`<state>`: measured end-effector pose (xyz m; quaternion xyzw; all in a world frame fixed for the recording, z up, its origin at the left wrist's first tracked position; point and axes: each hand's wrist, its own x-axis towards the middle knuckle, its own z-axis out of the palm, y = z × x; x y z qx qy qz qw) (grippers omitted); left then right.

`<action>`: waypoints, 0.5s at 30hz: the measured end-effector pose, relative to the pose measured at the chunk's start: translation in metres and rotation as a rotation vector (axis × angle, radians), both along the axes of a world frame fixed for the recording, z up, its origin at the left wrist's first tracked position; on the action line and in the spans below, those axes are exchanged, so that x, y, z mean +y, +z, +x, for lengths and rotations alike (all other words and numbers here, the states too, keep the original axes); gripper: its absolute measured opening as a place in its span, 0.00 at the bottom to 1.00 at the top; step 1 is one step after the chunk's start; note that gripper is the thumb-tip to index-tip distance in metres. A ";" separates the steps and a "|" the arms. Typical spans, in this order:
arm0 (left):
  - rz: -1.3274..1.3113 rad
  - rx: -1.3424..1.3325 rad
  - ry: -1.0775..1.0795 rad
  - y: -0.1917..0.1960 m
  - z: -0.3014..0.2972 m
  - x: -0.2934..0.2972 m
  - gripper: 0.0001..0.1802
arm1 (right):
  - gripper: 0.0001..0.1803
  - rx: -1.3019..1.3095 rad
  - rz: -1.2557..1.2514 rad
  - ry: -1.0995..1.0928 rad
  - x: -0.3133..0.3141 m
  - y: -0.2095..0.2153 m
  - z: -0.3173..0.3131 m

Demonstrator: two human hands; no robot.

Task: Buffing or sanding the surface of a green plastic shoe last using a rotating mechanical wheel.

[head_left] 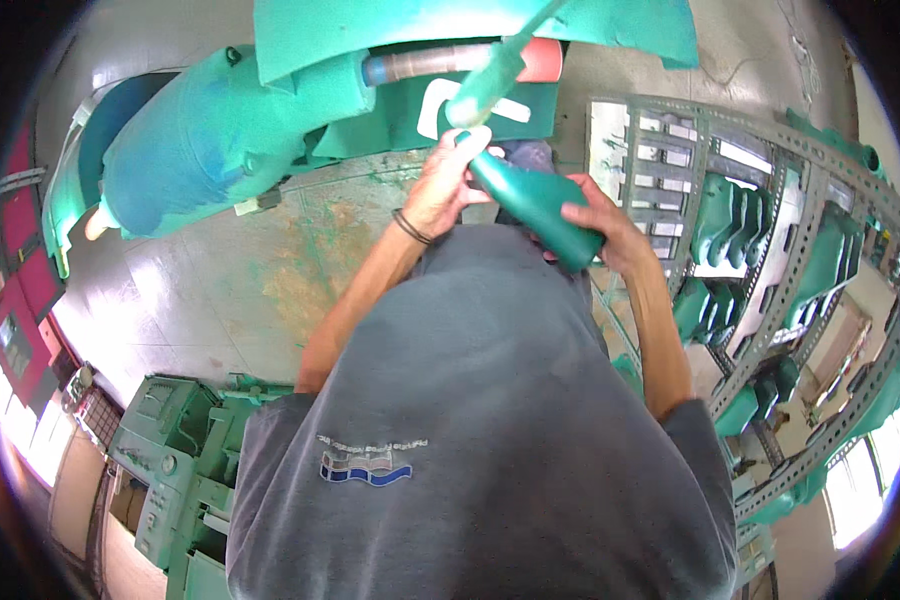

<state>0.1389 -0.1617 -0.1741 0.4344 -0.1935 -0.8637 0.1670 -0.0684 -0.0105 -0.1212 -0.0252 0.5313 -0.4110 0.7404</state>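
Observation:
Both hands are out in front of my body, on a smooth, glossy dark green tapered piece (532, 198) that slants down to the right. My left hand (438, 185) is closed at its narrow upper end, with the thumb and fingers near the tip. At the wider lower end, my right hand (608, 228) wraps over the edge, thumb on top. Just above my left fingers hangs a green-coated rod-like part (488, 82) with a pale rounded tip. Whether it touches my fingers, I cannot tell.
Ahead stands a green-coated machine (470, 28) with an orange-red cylinder (541, 60). A large green-and-blue rounded body (195, 150) lies left. On the right, a perforated metal rack (760, 330) holds several curved green pieces (732, 222). Green control equipment (165, 430) stands lower left.

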 end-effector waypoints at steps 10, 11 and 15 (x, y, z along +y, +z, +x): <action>0.307 0.787 0.104 -0.023 -0.043 -0.017 0.32 | 0.48 -0.037 0.026 -0.115 -0.042 0.065 0.050; 0.388 0.876 0.081 -0.022 -0.047 -0.022 0.33 | 0.46 -0.142 -0.002 -0.158 -0.046 0.062 0.050; 0.398 0.815 0.107 -0.021 -0.057 -0.036 0.35 | 0.43 -0.178 -0.152 -0.147 -0.067 0.045 0.042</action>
